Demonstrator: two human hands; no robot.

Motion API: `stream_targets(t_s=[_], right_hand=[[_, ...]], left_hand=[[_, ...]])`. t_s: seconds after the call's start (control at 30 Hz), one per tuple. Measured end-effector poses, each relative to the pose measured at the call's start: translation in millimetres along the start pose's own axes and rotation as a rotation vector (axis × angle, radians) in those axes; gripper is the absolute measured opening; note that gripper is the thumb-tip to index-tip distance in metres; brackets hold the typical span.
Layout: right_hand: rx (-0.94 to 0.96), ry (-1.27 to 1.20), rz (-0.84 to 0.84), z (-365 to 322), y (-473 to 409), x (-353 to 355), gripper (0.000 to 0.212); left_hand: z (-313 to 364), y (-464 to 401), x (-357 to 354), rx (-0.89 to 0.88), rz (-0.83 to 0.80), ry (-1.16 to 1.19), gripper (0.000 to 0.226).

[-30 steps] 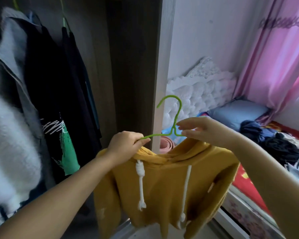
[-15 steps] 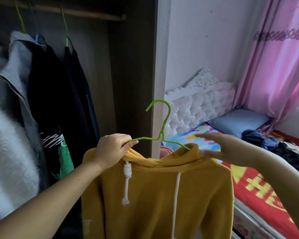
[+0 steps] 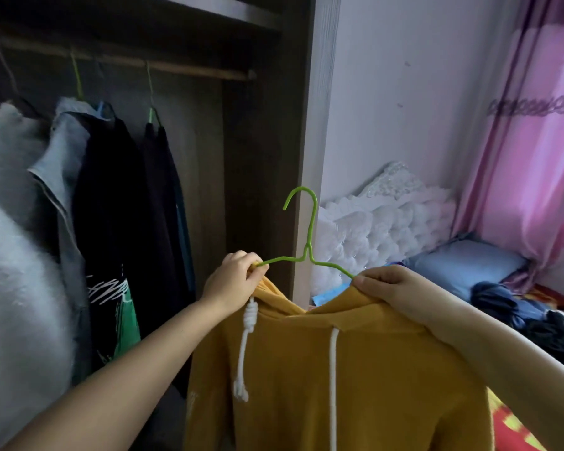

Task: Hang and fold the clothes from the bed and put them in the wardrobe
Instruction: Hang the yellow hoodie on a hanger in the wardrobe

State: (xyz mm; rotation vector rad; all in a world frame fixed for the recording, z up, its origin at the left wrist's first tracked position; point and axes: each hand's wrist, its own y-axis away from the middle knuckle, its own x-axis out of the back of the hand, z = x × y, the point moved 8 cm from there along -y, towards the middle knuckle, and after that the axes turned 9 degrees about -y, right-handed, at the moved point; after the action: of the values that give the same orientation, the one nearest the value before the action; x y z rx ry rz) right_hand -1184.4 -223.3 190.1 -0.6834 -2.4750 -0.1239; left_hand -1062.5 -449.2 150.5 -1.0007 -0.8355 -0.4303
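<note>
We stood before the wardrobe (image 3: 267, 157) with the hoodie (image 3: 355, 369) raised between us and its open right end, already draped on the hanger (image 3: 306, 255); the step in hand, as we judged it, was to carry that hook up to the rail (image 3: 183, 69). To do it well we needed the shoulders seated evenly on the wire first, then one hand freed to take the neck of the hanger while the other steadied the cloth, since a lopsided hoodie would likely slide off on the way up. Our left hand (image 3: 235, 281) pinched the left arm of the wire together with the cloth beneath it, fingers curled tight; our right hand (image 3: 391, 284) gripped the hoodie's right shoulder over the other arm of the wire. The hook stood upright and free, its open end turned left toward the wardrobe. Along the rail hung a white fleece (image 3: 10, 255), a grey jacket (image 3: 62, 164) and dark clothes (image 3: 118, 222), leaving a bare stretch at the right end. The wardrobe's side panel (image 3: 313, 125) stood just behind the hook and could catch it. To the right lay the bed (image 3: 508, 428) with more clothes (image 3: 515, 307) and a pillow (image 3: 463, 265). The knotted cord (image 3: 249, 315) dangled loose.
</note>
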Motion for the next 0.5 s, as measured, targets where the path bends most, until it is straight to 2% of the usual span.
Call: stream_targets(t_s=[0.1, 0.2, 0.33, 0.43, 0.5], right_hand=[[-0.031, -0.075, 0.033, -16, -19, -8, 0.023], [0.021, -0.112, 0.058, -47, -43, -20, 0.017], [0.093, -0.121, 0.078, -105, -94, -37, 0.021], [0.117, -0.108, 0.097, -145, -140, -51, 0.017], [0.144, -0.084, 0.121, -174, -174, -65, 0.024]], left_hand=[[-9, -27, -2, 0.127, -0.070, 0.016, 0.022], [-23, -55, 9, 0.222, -0.140, 0.002, 0.028], [-53, -94, 57, 0.210, -0.152, -0.086, 0.037], [-77, -119, 115, 0.131, -0.061, -0.430, 0.036], [-95, -136, 154, 0.106, 0.012, -0.698, 0.036]])
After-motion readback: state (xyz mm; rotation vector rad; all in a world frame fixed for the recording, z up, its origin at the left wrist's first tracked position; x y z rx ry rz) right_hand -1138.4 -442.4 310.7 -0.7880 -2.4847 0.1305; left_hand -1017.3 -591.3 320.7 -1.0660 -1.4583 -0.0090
